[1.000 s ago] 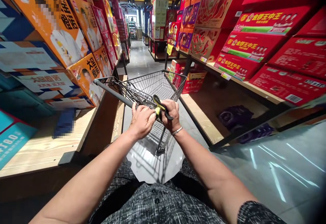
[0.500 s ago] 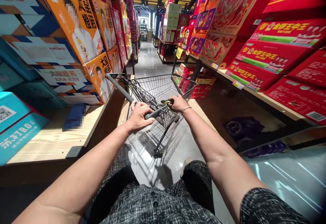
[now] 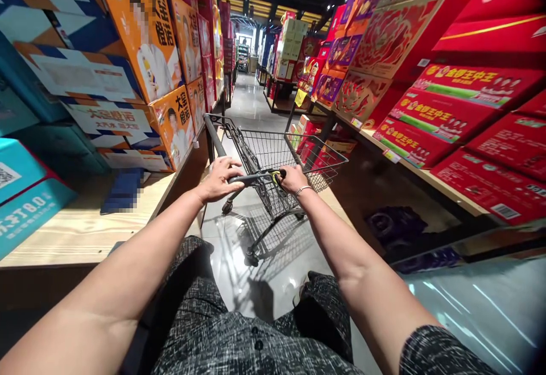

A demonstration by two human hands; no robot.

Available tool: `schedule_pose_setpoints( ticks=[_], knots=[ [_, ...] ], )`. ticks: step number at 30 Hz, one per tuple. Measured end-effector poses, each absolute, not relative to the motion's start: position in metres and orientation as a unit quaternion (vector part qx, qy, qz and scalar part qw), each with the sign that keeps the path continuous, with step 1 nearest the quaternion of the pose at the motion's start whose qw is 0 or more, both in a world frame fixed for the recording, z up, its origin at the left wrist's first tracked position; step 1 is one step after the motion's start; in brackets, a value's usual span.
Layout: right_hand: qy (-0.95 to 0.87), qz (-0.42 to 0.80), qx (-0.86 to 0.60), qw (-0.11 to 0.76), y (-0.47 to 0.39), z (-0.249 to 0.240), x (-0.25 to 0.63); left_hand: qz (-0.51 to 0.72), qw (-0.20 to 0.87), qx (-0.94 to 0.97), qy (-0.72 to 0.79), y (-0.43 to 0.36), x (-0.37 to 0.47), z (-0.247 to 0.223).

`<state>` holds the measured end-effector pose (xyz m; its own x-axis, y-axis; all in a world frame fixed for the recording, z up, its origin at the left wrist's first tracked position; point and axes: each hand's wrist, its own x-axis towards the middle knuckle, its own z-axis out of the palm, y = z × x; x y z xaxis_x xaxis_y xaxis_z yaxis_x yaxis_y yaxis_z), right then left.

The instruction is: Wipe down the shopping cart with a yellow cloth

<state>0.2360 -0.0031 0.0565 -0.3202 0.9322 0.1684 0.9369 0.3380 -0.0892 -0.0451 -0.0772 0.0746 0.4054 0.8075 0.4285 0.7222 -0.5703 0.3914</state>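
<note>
A grey metal shopping cart [image 3: 256,159] with a wire basket stands at an angle in front of me, and no goods show in it. My left hand [image 3: 222,178] lies over the cart's dark handle [image 3: 218,143], fingers curved across it. At the handle's right end my right hand [image 3: 292,179] is closed round the bar, beside a small black and yellow-green piece [image 3: 277,176] that I cannot make out. That hand's fingertips are partly hidden. A thin bracelet [image 3: 303,189] circles my right wrist.
Orange drink cartons [image 3: 170,119] are stacked on a wooden shelf [image 3: 149,207] at left, near a teal box [image 3: 29,204]. Red cartons [image 3: 443,110] fill the right shelf [image 3: 452,193]. A tiled aisle [image 3: 249,99] runs ahead between displays.
The cart has swung round, its basket shifting right in view, and a wheel now shows below the handle at left. My left hand has slid slightly left; both hands stay on the cart.
</note>
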Motion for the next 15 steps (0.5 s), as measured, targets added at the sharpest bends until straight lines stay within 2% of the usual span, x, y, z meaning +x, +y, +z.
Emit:
schedule_pose_setpoints(
  ticks=[4,10,15],
  knots=[
    [-0.803,0.011,-0.587,0.098,-0.005,0.059,0.208,0.314,0.033,0.783,0.536,-0.065,-0.077,0.068],
    [-0.847,0.029,-0.518,0.116,-0.001,0.069,0.153,0.368,0.021,0.695,0.618,-0.043,-0.113,0.060],
    [-0.842,0.042,-0.528,0.102,0.025,0.083,0.175,0.419,0.041,0.604,0.676,-0.029,-0.119,0.053]
  ],
)
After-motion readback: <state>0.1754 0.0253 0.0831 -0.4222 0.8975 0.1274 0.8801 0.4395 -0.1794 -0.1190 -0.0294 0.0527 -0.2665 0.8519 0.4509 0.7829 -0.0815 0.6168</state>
